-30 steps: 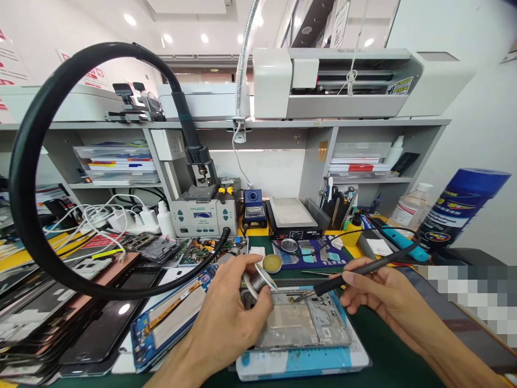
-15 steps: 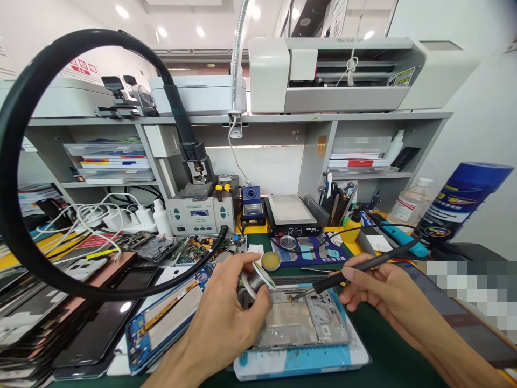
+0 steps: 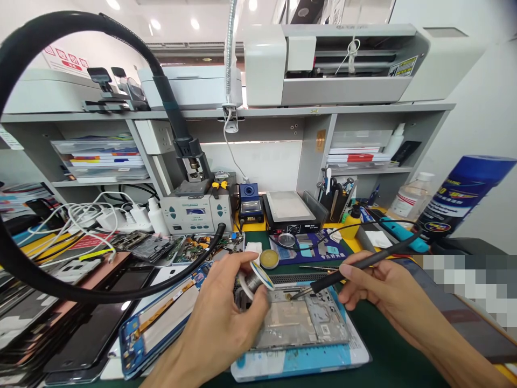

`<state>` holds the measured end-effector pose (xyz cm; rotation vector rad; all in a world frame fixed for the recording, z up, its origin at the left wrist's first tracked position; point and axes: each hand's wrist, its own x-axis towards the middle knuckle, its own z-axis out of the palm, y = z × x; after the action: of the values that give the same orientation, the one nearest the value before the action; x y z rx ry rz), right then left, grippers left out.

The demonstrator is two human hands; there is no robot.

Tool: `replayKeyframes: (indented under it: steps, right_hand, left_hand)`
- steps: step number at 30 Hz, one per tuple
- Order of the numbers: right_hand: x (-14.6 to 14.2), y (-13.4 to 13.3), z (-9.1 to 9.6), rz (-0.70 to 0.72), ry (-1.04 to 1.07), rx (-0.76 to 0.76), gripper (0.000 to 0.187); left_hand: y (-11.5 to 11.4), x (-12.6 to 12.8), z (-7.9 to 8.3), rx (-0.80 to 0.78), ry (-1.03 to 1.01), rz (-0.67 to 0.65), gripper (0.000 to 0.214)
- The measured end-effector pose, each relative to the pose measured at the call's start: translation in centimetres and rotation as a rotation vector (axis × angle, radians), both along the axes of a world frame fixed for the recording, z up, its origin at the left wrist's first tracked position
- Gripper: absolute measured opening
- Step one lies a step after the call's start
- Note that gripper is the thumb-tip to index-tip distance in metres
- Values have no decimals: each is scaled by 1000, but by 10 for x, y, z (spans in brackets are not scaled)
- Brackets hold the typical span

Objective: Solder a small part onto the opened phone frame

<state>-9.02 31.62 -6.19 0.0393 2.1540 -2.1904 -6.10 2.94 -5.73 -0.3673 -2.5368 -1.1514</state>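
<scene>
My left hand [image 3: 226, 310] is closed round a small spool of solder wire [image 3: 252, 278], held just above the top left corner of an opened phone frame [image 3: 301, 323]. That frame lies on a white and blue pad [image 3: 307, 361]. My right hand [image 3: 377, 288] grips a black soldering iron [image 3: 359, 267] like a pen. Its tip points left and touches the frame's top edge near a brass-coloured spot [image 3: 290, 295]. A black cable runs from the iron back to the right.
A round tin of flux [image 3: 269, 259] and a hot air station [image 3: 196, 210] with a thick black hose [image 3: 60, 291] stand behind. A blue phone part [image 3: 161, 318] and dark screens [image 3: 81, 334] lie left. A blue spray can [image 3: 460, 196] stands right.
The view has tilted down a little. Both hands keep the same grip and have hardly shifted over the phone frame.
</scene>
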Motion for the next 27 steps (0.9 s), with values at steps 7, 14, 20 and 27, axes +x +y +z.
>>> replayKeyframes:
  steps: [7, 14, 20, 27]
  right_hand:
    - [-1, -1, -3, -23, 9, -5, 41]
    - [0, 0, -3, -18, 23, -5, 39]
    - [-1, -2, -3, -32, 28, 3, 41]
    - [-2, -2, -3, -72, 17, -25, 45]
  left_hand:
    - [1, -1, 3, -29, 11, 8, 34]
    - [0, 0, 2, -17, -10, 3, 35]
    - [1, -1, 3, -14, -6, 4, 34]
    - [2, 0, 2, -24, -7, 6, 33]
